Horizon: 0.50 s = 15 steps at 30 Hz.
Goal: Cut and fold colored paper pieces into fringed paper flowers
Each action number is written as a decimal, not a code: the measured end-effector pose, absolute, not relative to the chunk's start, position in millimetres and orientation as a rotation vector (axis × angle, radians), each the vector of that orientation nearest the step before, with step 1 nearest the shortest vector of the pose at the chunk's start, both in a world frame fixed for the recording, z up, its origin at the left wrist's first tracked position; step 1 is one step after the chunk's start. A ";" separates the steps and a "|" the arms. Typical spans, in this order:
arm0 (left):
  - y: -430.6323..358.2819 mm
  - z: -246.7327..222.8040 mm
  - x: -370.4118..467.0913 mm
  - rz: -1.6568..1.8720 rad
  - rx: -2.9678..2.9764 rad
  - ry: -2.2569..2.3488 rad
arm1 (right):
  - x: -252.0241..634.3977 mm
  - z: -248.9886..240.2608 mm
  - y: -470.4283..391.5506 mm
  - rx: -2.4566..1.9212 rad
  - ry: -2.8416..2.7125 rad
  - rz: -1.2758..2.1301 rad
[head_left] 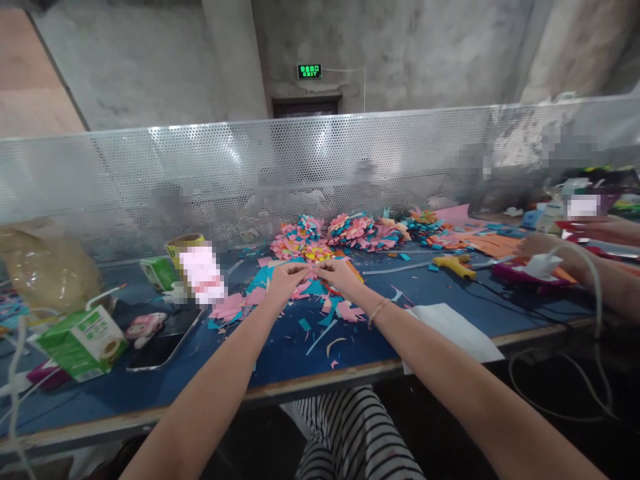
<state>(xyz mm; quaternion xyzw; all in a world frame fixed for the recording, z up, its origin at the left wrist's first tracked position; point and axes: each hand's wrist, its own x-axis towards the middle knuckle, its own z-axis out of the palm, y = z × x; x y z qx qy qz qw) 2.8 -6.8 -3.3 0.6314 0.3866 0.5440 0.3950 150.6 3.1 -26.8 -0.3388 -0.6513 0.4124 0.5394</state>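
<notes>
Both hands meet over the middle of the blue table. My left hand point(290, 275) is closed, fingertips pinching the left side of a small pink paper piece point(311, 272). From the right, my right hand point(336, 273) pinches the same piece. Just beyond them lies a heap of paper flowers point(320, 237) in pink, blue and yellow. Cut pink paper pieces point(233, 305) and blue scraps point(327, 310) are scattered around and below the hands.
Left stand a green-and-white carton point(85, 343), a phone point(160, 350) and a tape roll point(187, 250). Right are a yellow glue gun point(455, 265), a white sheet point(450, 330) and another person's arms point(575, 263). A perforated metal screen point(310, 153) runs behind.
</notes>
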 end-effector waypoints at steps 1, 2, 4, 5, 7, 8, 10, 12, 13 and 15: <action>-6.5 -3.6 2.7 1.378 1.603 0.985 | 150.7 -26.5 2.6 -0.804 -1.558 0.977; -6.3 -3.8 2.5 1.375 1.604 0.986 | 151.0 -26.3 2.2 -0.801 -1.569 0.971; -6.3 -3.6 2.6 1.378 1.602 0.989 | 151.6 -26.3 2.1 -0.797 -1.599 0.956; -6.6 -3.3 2.9 1.381 1.603 0.992 | 152.0 -26.6 2.4 -0.799 -1.611 0.946; -8.1 -1.7 3.6 1.383 1.613 1.003 | 152.4 -27.5 3.2 -0.808 -1.623 0.926; -9.3 -0.5 4.0 1.383 1.623 1.009 | 152.5 -27.9 3.6 -0.813 -1.621 0.917; -12.2 2.2 4.8 1.370 1.656 1.010 | 152.2 -28.3 3.6 -0.823 -1.607 0.901; -15.0 4.9 5.3 1.356 1.696 1.010 | 151.6 -27.7 2.5 -0.831 -1.604 0.885; -16.1 5.9 5.4 1.350 1.717 1.011 | 151.2 -27.0 1.6 -0.835 -1.609 0.875; -17.2 7.0 5.2 1.345 1.755 1.020 | 150.4 -25.1 -0.3 -0.840 -1.626 0.855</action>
